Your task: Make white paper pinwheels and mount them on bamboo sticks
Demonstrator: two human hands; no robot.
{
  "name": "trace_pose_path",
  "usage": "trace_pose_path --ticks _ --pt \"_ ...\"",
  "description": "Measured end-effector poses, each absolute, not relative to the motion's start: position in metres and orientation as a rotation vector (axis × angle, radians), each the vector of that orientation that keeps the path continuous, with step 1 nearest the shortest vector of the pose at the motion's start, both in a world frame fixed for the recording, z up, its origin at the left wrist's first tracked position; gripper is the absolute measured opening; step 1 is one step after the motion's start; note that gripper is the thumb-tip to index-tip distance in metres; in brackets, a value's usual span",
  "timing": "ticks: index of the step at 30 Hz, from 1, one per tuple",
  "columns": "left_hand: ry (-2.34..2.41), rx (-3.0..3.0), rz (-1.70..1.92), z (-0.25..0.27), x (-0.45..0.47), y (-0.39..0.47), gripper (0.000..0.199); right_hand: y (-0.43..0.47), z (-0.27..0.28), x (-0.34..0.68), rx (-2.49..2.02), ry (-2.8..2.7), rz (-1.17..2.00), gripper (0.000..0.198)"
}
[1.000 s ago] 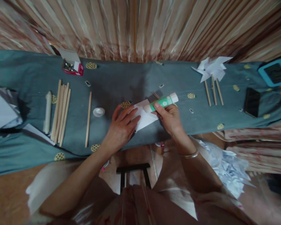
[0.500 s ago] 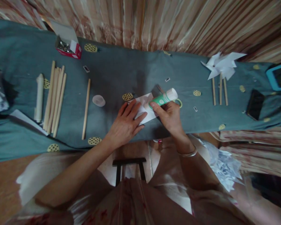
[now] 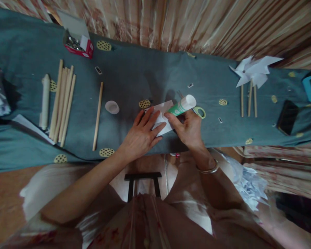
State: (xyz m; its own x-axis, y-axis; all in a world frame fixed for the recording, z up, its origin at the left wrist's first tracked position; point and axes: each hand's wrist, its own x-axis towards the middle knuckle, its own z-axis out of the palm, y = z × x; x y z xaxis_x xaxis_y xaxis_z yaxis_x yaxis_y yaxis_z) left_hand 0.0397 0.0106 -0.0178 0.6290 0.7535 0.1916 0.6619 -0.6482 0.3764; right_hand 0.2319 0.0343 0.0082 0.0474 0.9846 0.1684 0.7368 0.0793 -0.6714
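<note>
My left hand [image 3: 143,133] lies flat with its fingers spread on a piece of white paper [image 3: 166,105], pressing it to the table. In my right hand [image 3: 188,128] is a green and white glue stick [image 3: 181,106], tilted with its lower end down at the paper. The tip that meets the paper is hidden behind my fingers. Just beyond my right hand, a pair of scissors [image 3: 200,112] with a pale green handle is partly covered. A round white cap [image 3: 112,107] rests to the left of the paper.
Left of the cap lies one wooden stick [image 3: 97,117], with several more sticks [image 3: 63,103] farther left beside a white tube [image 3: 45,102]. An opened red box [image 3: 80,46] stands at the back. White paper pinwheels [image 3: 254,71] lie at the right, near a dark phone [image 3: 287,117].
The view has shifted slightly. The glue stick is tilted a little differently in my right hand, and more of the scissors' handle shows. My left hand stays on the paper.
</note>
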Motion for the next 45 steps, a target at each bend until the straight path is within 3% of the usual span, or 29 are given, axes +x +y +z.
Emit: trace_pose_path --ticks 45 --pt "1.146 2.501 0.462 -0.0138 0.0412 0.0108 0.046 0.0373 0.0112 0.2285 -1.7 -1.836 0.418 0.046"
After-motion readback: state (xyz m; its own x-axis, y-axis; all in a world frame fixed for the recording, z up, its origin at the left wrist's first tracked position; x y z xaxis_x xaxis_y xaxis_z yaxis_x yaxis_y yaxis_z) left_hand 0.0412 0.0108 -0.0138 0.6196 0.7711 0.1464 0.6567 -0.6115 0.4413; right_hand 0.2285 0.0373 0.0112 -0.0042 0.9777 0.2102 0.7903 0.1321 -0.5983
